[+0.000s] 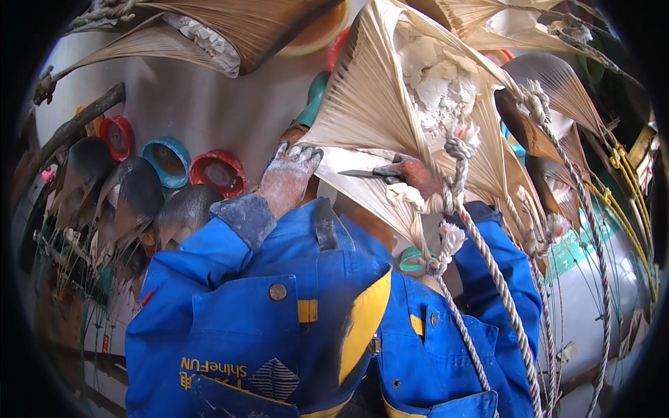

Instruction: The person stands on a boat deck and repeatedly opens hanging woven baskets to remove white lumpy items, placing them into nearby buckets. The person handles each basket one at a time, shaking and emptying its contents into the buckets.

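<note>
Left hand [287,180]: fingers pressed together and coated grey-white, at the left corner of the pleated cloth sling [366,97]; the sling hangs at centre, in front of the chest, with pale clay-like material [439,87] in its upper fold; the step in hand appears to be blade work on the sling's inner face; light, even tension at this corner should limit flexing. Flat dark blade [357,173]: points left across the pale inner cloth; a low angle and short strokes should suit thin fabric; keep the tip clear of the left fingers. Right hand [418,174]: curled around the blade's handle end; the knotted rope [456,177] lies just beside it, so modest wrist travel should avoid snagging.

Hard to make out: contents of the dark hanging bundles [136,187] at left; the left thumb, so whether it pinches the cloth cannot be told; contact between blade and cloth; the handle, hidden in the grip; the right wrist, masked by cloth and rope; the upper-right sling [463,17], cut off by the view's top edge.
</note>
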`<state>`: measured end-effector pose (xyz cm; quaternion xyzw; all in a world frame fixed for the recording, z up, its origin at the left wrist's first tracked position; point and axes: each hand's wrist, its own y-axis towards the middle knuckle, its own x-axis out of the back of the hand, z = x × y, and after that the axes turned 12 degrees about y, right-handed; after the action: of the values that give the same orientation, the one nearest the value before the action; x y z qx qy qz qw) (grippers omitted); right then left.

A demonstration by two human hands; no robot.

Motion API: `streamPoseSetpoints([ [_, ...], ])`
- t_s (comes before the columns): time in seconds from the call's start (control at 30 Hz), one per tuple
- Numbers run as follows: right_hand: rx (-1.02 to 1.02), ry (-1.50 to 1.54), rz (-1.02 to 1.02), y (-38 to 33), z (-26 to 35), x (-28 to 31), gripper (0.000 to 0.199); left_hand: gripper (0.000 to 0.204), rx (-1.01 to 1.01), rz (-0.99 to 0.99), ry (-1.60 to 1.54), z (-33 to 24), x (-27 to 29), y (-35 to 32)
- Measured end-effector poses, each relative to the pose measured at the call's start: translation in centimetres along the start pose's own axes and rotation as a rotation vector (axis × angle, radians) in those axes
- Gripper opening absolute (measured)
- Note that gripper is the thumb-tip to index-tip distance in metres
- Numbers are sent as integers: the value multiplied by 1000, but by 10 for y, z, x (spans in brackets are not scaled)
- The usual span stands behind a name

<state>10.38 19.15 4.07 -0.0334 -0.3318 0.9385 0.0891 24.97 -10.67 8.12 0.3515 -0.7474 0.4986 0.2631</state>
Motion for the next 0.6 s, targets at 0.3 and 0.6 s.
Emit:
streamPoseSetpoints([
  [0.3,-9,-80,3,2,19,13,33,45,177,-89,-251,-4,-5,-19],
  [0.6,-2,-122,47,6,37,8,32,34,293,-189,-381,-9,-13,-31],
])
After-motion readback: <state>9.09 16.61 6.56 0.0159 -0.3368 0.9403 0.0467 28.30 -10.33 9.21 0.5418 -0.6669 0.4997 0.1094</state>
